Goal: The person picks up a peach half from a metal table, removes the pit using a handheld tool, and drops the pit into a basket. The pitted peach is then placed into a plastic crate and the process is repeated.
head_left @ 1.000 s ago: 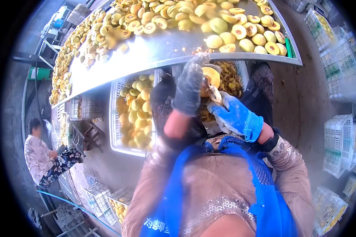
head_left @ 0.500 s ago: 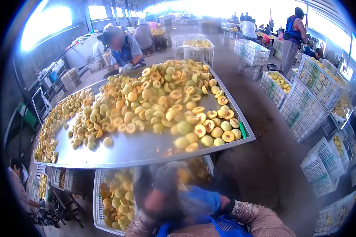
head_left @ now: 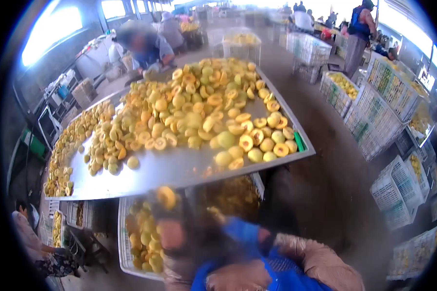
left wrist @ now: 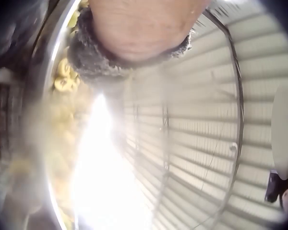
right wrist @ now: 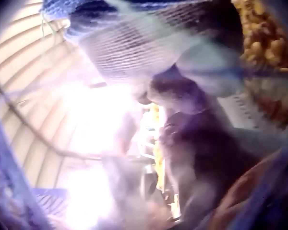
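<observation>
In the head view my left hand (head_left: 176, 209), in a dark glove and badly blurred, is over the crate left of my lap. A cut yellow fruit half (head_left: 166, 197) shows at its fingers; whether they grip it I cannot tell. My right hand (head_left: 242, 230), in a blue and white glove, is in front of my body, gripping a small pale tool (head_left: 216, 214). The left wrist view shows mainly the grey glove cuff (left wrist: 98, 60). In the right wrist view the knitted glove (right wrist: 129, 50) fills the top, its fingers unclear.
A metal table (head_left: 172, 169) bears heaped cut fruit (head_left: 179, 102) and green-handled tools (head_left: 299, 141) at its right corner. Below its edge stand a white crate of fruit (head_left: 145, 237) and another crate (head_left: 258, 186). Crate stacks (head_left: 374, 119) line the right side; people sit beyond.
The view has tilted up from my lap to the table and hall. My left hand has moved left, apart from my right hand, with the fruit half now beside it. The tool stays with my right hand.
</observation>
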{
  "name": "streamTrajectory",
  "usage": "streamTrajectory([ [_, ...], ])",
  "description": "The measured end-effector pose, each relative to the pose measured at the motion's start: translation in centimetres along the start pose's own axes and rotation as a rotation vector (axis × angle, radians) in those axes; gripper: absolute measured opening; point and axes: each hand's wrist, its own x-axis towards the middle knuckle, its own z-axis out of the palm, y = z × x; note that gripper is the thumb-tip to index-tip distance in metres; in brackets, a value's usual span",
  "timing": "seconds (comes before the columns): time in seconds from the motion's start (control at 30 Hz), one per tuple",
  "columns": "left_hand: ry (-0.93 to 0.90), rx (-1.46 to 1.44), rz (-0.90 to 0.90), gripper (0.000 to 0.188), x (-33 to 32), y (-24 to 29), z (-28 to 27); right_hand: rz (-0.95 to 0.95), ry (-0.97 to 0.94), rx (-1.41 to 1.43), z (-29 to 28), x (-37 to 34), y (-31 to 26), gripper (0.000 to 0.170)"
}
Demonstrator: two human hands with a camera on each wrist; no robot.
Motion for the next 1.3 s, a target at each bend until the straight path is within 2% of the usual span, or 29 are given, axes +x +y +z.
streamTrajectory([
  [0.03, 0.022, 0.093, 0.042, 0.036, 0.4, 0.1, -1.5, 0.089, -0.012, -0.08, -0.8, 0.2, -0.8, 0.045],
  [0.1, 0.082, 0.369, 0.17, 0.037, 1.6, 2.1, -4.3, -0.136, -0.193, -0.71, -4.0, 0.6, 14.5, 0.042],
  [0.13, 0.114, 0.509, 0.226, 0.037, 2.2, 3.5, -5.7, 0.171, -0.218, -0.31, -3.9, 0.1, 10.0, 0.038],
  [0.17, 0.149, 0.641, 0.267, 0.038, 2.9, 5.2, -6.8, 0.467, -0.124, 0.076, -3.8, -0.4, 5.0, 0.035],
  [0.23, 0.225, 0.864, 0.355, 0.039, 3.9, 8.7, -7.8, 0.472, -0.1, -0.079, -4.1, -0.7, 4.7, 0.033],
  [0.27, 0.279, 0.922, 0.433, 0.039, 4.4, 10.6, -7.4, 0.349, -0.194, -0.278, -4.5, -0.5, 6.8, 0.033],
  [0.33, 0.387, 0.933, 0.637, 0.04, 5.3, 14.7, -4.7, 0.261, -0.196, -0.315, -4.3, -0.2, 7.8, 0.034],
  [0.37, 0.529, 0.958, 0.681, 0.048, 5.6, 16.1, -2.6, 0.308, -0.115, -0.165, -4.4, -0.1, 7.2, 0.035],
  [0.4, 0.426, 0.831, 0.772, 0.052, 5.2, 18.0, -0.5, 0.357, -0.032, -0.016, -4.6, -0.1, 6.5, 0.036],
  [0.43, 0.3, 0.808, 0.817, 0.054, 5.3, 20.1, 1.9, 0.331, -0.046, -0.279, -5.0, 0.3, 5.4, 0.035],
  [0.53, 0.08, 0.922, 0.956, 0.057, 9.4, 22.0, 9.5, 0.416, -0.159, -0.343, -5.7, -0.3, 9.7, 0.036],
  [0.57, -0.007, 1.162, 0.816, 0.057, 10.9, 22.5, 12.2, 0.671, -0.152, 0.034, -6.4, -0.2, 11.9, 0.031],
  [0.63, -0.313, 1.368, 0.911, 0.055, 11.1, 24.4, 17.4, 0.4, -0.089, -0.136, -6.6, -0.9, 14.5, 0.029],
  [0.67, -0.347, 1.222, 1.014, 0.051, 15.1, 21.6, 19.9, 0.205, -0.06, -0.276, -6.6, -1.1, 16.0, 0.029],
  [0.7, -0.511, 1.365, 0.839, 0.053, 10.5, 24.8, 21.3, -0.037, -0.012, -0.394, -6.4, -1.4, 18.5, 0.029],
  [0.73, -0.505, 1.016, 0.911, 0.055, 12.7, 21.9, 21.9, -0.368, 0.065, -0.534, -6.1, -1.4, 21.2, 0.029],
  [0.77, -0.485, 1.146, 0.859, 0.053, 12.3, 22.6, 22.5, -1.0, 0.276, -0.786, -6.3, -1.0, 25.2, 0.03],
  [0.8, -0.465, 1.193, 0.827, 0.053, 10.8, 24.1, 22.7, -0.573, 0.128, -0.589, -6.2, -1.8, 23.1, 0.03],
  [0.83, -0.448, 1.242, 0.784, 0.053, 8.2, 25.5, 22.4, -0.28, 0.055, -0.456, -6.5, -2.2, 20.1, 0.03],
  [0.87, -0.377, 1.23, 0.82, 0.051, 8.6, 24.8, 21.8, -0.105, 0.023, -0.38, -6.7, -2.5, 16.9, 0.031],
  [0.93, -0.274, 1.055, 0.838, 0.047, 10.6, 23.0, 20.5, -0.133, 0.009, -0.386, -7.3, -3.0, 11.5, 0.034],
  [0.97, -0.29, 0.776, 0.766, 0.044, 12.6, 22.5, 19.6, -0.17, 0.008, -0.399, -7.5, -3.2, 9.2, 0.035],
  [1.03, -0.448, -0.122, 0.444, 0.039, 13.9, 21.7, 17.2, -0.311, 0.015, -0.451, -7.9, -3.2, 5.2, 0.039],
  [1.07, -0.493, -0.332, 0.349, 0.037, 12.5, 22.3, 15.8, -0.399, 0.028, -0.494, -8.1, -3.2, 3.4, 0.041],
  [1.1, -0.512, -0.362, 0.312, 0.038, 8.3, 24.7, 14.2, -0.493, 0.047, -0.534, -8.0, -3.2, 1.7, 0.044],
  [1.17, -0.539, -0.504, 0.266, 0.037, 6.7, 24.0, 13.3, -0.626, 0.093, -0.568, -7.6, -3.2, -1.2, 0.049],
  [1.2, -0.552, -0.577, 0.239, 0.036, 6.1, 23.1, 12.7, -0.547, 0.09, -0.488, -7.1, -3.4, -2.3, 0.045],
  [1.27, -0.631, -0.669, 0.262, 0.034, 6.8, 20.3, 12.2, -0.145, 0.081, -0.04, -6.4, -3.4, -4.4, 0.038],
  [1.3, -0.678, -0.782, 0.226, 0.035, 5.0, 19.9, 12.3, -0.036, 0.093, 0.109, -6.0, -3.4, -5.2, 0.035],
])
